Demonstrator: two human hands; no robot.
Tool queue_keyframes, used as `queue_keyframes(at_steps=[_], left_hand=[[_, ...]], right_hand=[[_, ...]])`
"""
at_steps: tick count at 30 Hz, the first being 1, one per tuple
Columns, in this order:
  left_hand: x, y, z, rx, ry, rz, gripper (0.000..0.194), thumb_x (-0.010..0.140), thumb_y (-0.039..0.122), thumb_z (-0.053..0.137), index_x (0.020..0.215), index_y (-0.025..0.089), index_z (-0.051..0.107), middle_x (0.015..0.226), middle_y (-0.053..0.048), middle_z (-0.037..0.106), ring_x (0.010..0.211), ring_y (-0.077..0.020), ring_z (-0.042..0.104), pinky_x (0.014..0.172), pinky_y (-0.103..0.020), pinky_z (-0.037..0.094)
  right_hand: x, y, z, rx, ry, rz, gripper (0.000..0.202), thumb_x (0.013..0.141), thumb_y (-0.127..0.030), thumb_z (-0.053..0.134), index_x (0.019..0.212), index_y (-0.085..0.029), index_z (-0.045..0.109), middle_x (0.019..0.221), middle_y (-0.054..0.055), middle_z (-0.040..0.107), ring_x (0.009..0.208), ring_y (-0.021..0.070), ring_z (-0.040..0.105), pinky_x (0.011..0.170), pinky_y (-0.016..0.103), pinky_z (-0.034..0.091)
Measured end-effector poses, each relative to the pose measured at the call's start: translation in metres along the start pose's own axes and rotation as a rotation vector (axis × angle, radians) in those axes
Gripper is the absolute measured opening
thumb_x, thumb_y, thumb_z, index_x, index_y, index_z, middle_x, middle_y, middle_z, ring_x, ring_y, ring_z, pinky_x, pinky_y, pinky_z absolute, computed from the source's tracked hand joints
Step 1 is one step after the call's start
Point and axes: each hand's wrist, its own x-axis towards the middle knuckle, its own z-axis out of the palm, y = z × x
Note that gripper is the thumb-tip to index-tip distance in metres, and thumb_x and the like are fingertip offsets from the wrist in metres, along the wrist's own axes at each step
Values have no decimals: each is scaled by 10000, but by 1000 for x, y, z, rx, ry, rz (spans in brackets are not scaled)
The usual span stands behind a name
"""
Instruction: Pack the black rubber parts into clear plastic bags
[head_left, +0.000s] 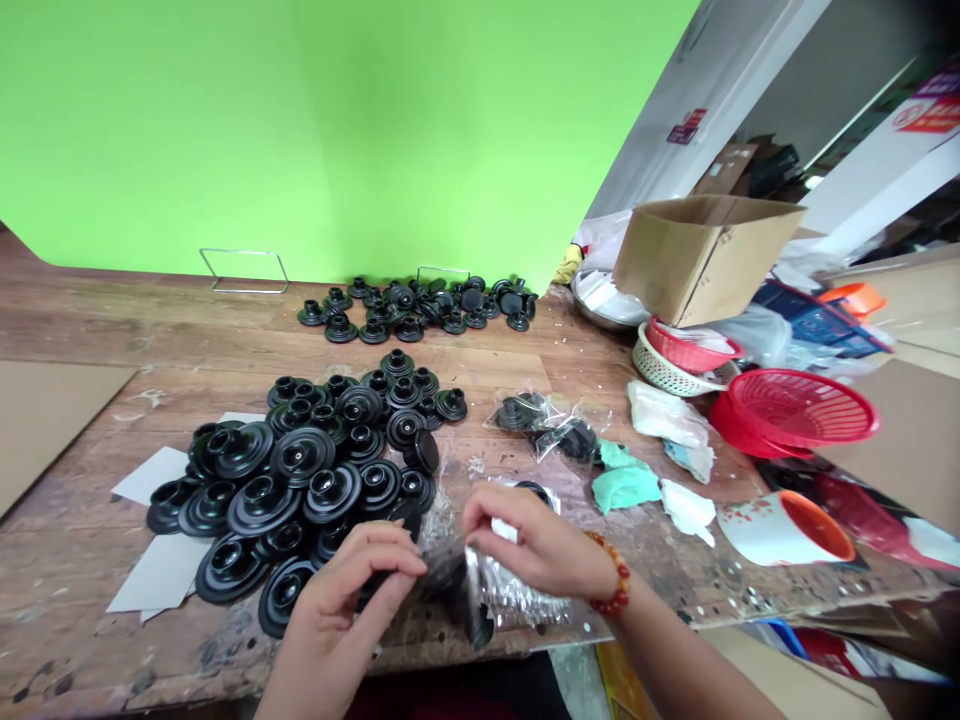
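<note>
Both hands work at the near edge of the scuffed wooden surface [97, 330], w/ a crinkly clear plastic sleeve [504, 595] between them. Left hand [352, 590] is closed in a pinch: fingers curl onto a dark round part [442, 578] at the sleeve's left end. It's blurred, prob. one of the black discs, but hard to be sure. Right hand [536, 545], red bead bracelet [613, 580] on the wrist, grips the sleeve's top w/ fingertips, also closed on it. Sleeve lies on the surface at the near centre, just right of the big heap.

Step in hand, as I read it: bagging, i.e. a black part being fed into the sleeve's mouth while the other hand holds the film. Next move calls for the mouth kept spread and the part pushed square in, so the rim doesn't snag the film.

Stock: large heap of black round flanged plastic parts [300, 480] near left, touching the left hand's side; smaller cluster of the same black parts [412, 305] far centre by the green backdrop [300, 120]. Two already-bagged pieces [544, 425] sit right of the heap. Further right: crumpled teal cloth [622, 485], red mesh basket [799, 405], open cardboard box [701, 255], tipped white cup with orange inside [784, 528].
</note>
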Motion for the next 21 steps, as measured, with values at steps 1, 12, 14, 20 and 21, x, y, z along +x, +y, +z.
queue_keyframes(at_steps=[1,12,14,20,21], left_hand=[[0,-2,2,-20,26,-16,132,893,236,568,897,291,688,1069,-26,630,1084,-180,575,904,-234,448],[-3,-14,23,71,-120,-104,128,896,294,559,897,272,686,918,-3,687,891,-154,643,811,-217,470],[-2,-18,25,117,-153,-129,141,903,307,544,929,274,679,942,-7,690,912,-161,644,825,-231,468],[4,-21,35,146,-250,-154,167,919,296,511,912,244,669,947,-25,684,921,-176,634,828,-259,466],[5,-21,37,137,-259,-150,172,919,293,509,902,238,670,938,-30,684,908,-179,633,818,-262,468]], right_hand=[[1,4,-5,-4,46,25,90,881,-153,511,808,-175,559,767,5,563,690,118,496,657,235,413],[-15,116,-66,-80,835,466,231,811,-405,573,852,-182,524,704,28,594,597,182,577,562,311,467],[-25,105,-59,-170,873,435,211,831,-348,584,950,-183,529,800,42,602,651,180,564,616,324,464],[-50,53,-1,-638,281,104,91,890,-249,610,831,-191,650,927,65,641,971,241,543,880,432,429],[-53,52,9,-714,233,92,92,851,-285,671,858,-193,669,1015,80,644,1073,283,511,943,490,390]])
